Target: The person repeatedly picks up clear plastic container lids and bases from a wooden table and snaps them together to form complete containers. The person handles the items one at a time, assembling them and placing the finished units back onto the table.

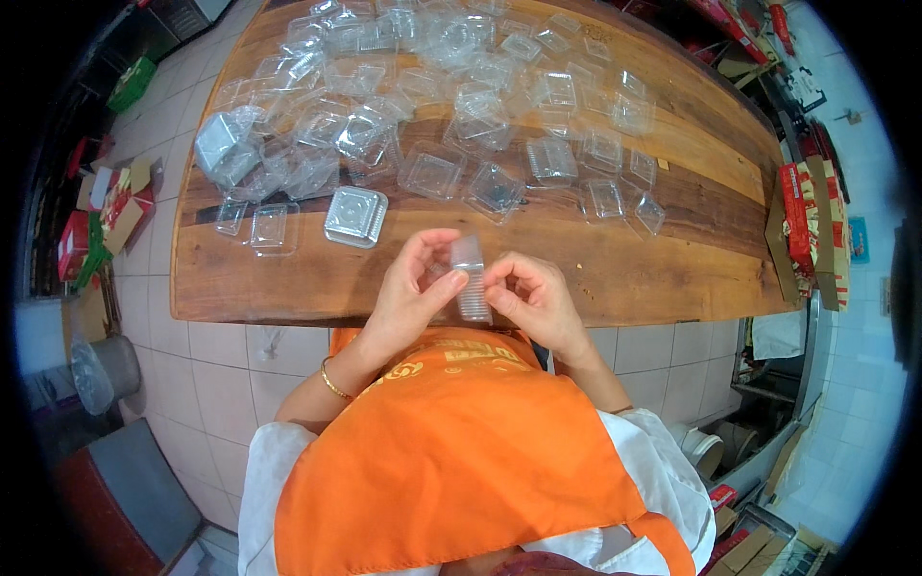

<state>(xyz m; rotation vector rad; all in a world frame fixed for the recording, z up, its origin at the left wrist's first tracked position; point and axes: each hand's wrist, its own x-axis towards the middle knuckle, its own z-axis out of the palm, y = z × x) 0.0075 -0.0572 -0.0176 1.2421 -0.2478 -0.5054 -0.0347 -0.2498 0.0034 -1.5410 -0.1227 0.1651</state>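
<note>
Near the table's front edge I hold up a small clear plastic clamshell container (470,288), seen edge-on with ribbed sides. My left hand (415,288) is closed on it, the thumb pressed against its side and the fingers behind. On the opposite side, my right hand (534,296) has its fingers curled and its thumb and fingertips pinched at the container's edge. Just beyond my left hand, a closed clear container (355,217) rests on the wooden table (317,288). Farther off, many more clear plastic containers (432,171) lie loosely spread and heaped, several of them overlapping.
A cardboard box with red and cream packaging (805,230) stands at the table's right end. Boxes (120,211) and a green basket (132,84) are on the tiled floor at left. A grey-topped box or seat (144,480) stands at lower left, white buckets (701,449) at lower right.
</note>
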